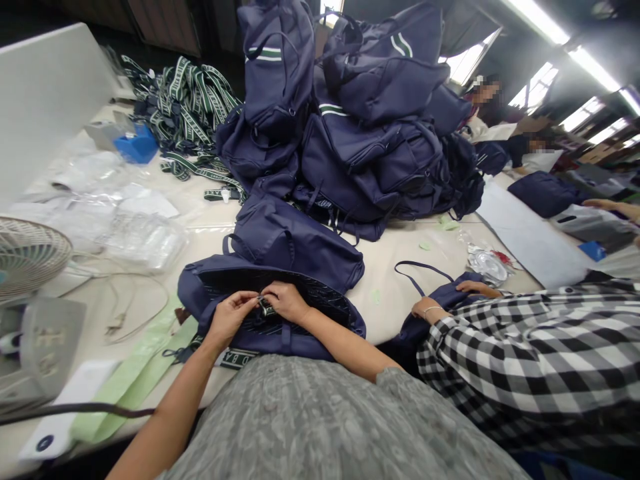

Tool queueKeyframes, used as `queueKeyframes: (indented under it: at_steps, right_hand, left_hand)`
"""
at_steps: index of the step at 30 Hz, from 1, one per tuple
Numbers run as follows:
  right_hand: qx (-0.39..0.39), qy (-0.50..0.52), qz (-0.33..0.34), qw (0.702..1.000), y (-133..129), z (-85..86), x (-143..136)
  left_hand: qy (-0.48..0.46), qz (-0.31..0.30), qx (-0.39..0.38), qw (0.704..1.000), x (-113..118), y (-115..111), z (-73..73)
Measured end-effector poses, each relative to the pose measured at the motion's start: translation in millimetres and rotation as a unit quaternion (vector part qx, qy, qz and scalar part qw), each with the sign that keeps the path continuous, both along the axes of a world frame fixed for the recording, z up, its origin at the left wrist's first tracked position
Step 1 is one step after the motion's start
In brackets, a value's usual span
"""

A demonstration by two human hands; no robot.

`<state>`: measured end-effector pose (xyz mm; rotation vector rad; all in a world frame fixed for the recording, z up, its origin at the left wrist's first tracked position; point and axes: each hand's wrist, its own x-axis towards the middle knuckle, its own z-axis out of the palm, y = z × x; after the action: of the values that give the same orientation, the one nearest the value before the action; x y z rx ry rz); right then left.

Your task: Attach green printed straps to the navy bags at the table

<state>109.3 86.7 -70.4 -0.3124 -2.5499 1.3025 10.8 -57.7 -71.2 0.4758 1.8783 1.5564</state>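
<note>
head view: navy fabric bag (300, 340) open on the table (200, 230), dark printed lining inside. left hand (235, 312) and right hand (286, 301) at its mouth, fingertips of both pinched on a small dark piece (266, 307) with pale edging. fingers partly hide it, can't tell what it is. fan (31, 257) cut off at left edge.

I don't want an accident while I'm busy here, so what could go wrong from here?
The small dark piece pinched between your left hand and right hand could slip into the open bag, where the dark lining might hide it.

The pile of bags is high and loosely heaped, so one might slide down towards you.

The dark cable reaches your left forearm and could catch as you move.
</note>
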Motion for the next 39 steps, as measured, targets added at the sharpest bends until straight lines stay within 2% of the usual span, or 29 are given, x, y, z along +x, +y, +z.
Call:
queueKeyframes:
  at_steps: [3,11,16,23,26,28,29,31,33,36,39]
  right_hand:
    - [0.048,0.002,0.014,0.999,-0.2,4.7,0.3]
    - [0.084,0.0,0.024,0.996,-2.6,0.3,3.1]
    - [0.11,0.007,0.034,0.993,-5.3,-0.9,4.9]
    - [0.102,-0.005,0.032,0.994,-13.0,-1.7,-2.0]
    - [0.065,-0.033,0.013,0.997,-5.1,-0.3,-4.5]
    - [0.032,-0.057,-0.019,0.998,4.9,3.7,0.3]
    - [0.025,-0.07,-0.042,0.996,9.8,6.7,5.1]
    - [0.033,-0.087,-0.087,0.992,15.6,14.2,18.2]
    - [0.046,-0.082,-0.089,0.992,13.7,21.5,31.1]
    - [0.06,-0.07,0.01,0.996,3.6,25.5,37.9]
    - [0.08,-0.155,0.098,0.98,5.4,20.4,27.5]
  left_hand:
    - [0.029,0.005,-0.004,1.0,0.8,0.3,1.6]
    - [0.078,0.016,-0.012,0.997,2.7,-2.2,-8.1]
    - [0.1,0.006,-0.009,0.995,3.5,-3.3,-8.0]
    - [0.115,0.005,-0.019,0.993,6.1,-3.2,-21.8]
    - [0.146,0.009,-0.03,0.989,4.1,-3.4,-19.5]
    - [0.244,0.008,-0.041,0.969,2.0,-6.7,-10.7]
    - [0.314,0.007,-0.046,0.948,1.0,-9.7,-5.1]
    - [0.454,-0.015,-0.064,0.889,-0.6,-17.5,5.6]
    - [0.544,-0.056,-0.115,0.829,-2.4,-25.1,13.3]
    - [0.584,-0.118,-0.241,0.766,-7.6,-29.2,19.5]
    - [0.575,-0.192,-0.29,0.741,-14.8,-25.0,26.5]
